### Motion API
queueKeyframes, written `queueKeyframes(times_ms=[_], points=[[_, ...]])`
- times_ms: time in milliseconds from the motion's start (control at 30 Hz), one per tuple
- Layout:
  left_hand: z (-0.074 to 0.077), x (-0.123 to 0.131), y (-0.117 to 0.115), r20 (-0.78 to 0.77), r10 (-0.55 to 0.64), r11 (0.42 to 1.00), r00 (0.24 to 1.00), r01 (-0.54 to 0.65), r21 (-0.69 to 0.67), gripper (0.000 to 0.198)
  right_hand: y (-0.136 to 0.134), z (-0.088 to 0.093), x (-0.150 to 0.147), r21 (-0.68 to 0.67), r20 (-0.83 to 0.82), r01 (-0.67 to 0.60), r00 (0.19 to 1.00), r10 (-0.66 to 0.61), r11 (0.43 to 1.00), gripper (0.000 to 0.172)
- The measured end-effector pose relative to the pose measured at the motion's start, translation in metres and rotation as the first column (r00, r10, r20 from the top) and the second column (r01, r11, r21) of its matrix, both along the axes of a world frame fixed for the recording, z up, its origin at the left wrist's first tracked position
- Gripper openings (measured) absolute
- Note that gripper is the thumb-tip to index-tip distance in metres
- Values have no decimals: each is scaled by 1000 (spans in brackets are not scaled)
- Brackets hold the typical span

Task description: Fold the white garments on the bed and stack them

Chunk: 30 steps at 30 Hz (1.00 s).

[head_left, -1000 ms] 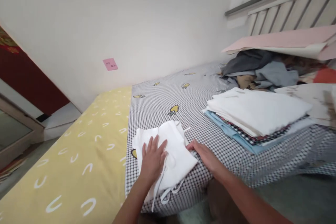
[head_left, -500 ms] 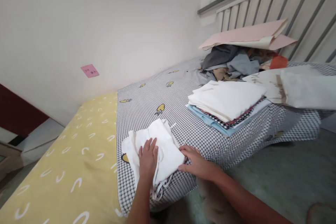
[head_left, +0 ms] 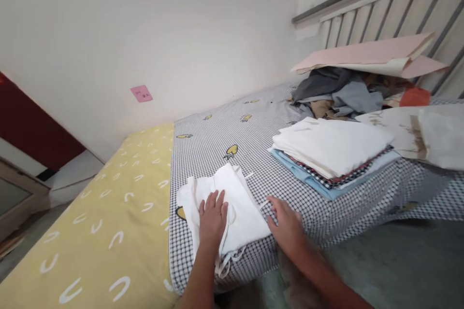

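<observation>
A folded white garment [head_left: 244, 217] with thin straps lies on the checked sheet [head_left: 217, 149] near the bed's front edge. Across its middle rests my left hand [head_left: 213, 215], palm down with fingers spread. My right hand [head_left: 286, 222] is just off the garment's right side, thumb and forefinger apart. Its forefinger tip meets the end of a short white strap [head_left: 264, 204]; whether it presses on the strap I cannot tell. More straps [head_left: 226, 264] hang in loops at the garment's near edge.
A stack of folded clothes [head_left: 333, 147], white on top and light blue below, sits to the right. Behind it are a crumpled clothes heap [head_left: 337, 89] under a pink sheet [head_left: 366, 52], and a stained whitish bag [head_left: 438, 130]. Yellow bedding [head_left: 119, 203] covers the left side.
My right hand has let go of the garment's right corner and moved slightly right to the strap. My left hand stays on the garment. The view has turned a little left.
</observation>
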<state>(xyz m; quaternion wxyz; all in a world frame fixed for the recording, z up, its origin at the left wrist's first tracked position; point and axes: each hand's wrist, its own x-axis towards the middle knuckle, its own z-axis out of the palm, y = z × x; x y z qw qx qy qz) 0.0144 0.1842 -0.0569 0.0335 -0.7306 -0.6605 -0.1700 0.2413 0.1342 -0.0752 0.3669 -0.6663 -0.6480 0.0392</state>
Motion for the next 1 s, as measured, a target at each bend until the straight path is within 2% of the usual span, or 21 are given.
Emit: queueKeyframes(times_ms=[67,133,200,233,300,367,433,500,567,667,767,833,900,1000], points=[[-3,1,0,-15,7,1000,1000,-6,21,47,3,23,-9,184,9,18,1000,-20,983,44],[-5,2,-1,-18,3,1000,1000,-3,27,47,10,49,-30,319,70,-83,996,64,944,44],[-6,2,-2,-10,-3,1000,1000,3,16,48,21,65,-56,326,170,-236,967,189,915,46],[-7,2,-3,-1,-9,1000,1000,9,8,48,29,66,-69,269,215,-294,946,241,917,47],[-7,1,-5,29,-17,1000,999,17,-3,48,45,57,-87,58,268,-337,912,311,940,47],[-8,1,-6,69,-19,1000,997,19,3,49,61,37,-95,-171,282,-298,899,336,939,48],[-10,2,-7,108,-14,1000,994,14,3,50,72,18,-95,-286,295,-265,890,348,921,51],[-11,2,-7,149,-22,1000,989,24,-9,51,76,6,-92,-306,314,-255,882,350,917,53],[-8,-1,-6,211,-41,999,977,46,-20,51,75,3,-89,-295,334,-245,879,340,924,54],[7,-16,-3,262,-46,999,964,52,-17,47,72,6,-89,-272,353,-240,876,328,932,54],[29,-43,1,97,-60,998,993,57,37,43,70,8,-91,-247,355,-251,875,329,936,53],[36,-63,2,-30,-34,999,999,35,26,42,71,7,-91,-231,359,-248,877,320,941,52],[31,-79,2,-72,40,998,997,-43,-41,45,72,5,-91,-214,366,-244,878,309,946,51],[7,-88,-2,-36,182,980,983,-184,-77,51,73,2,-90,-193,376,-247,875,305,949,51]])
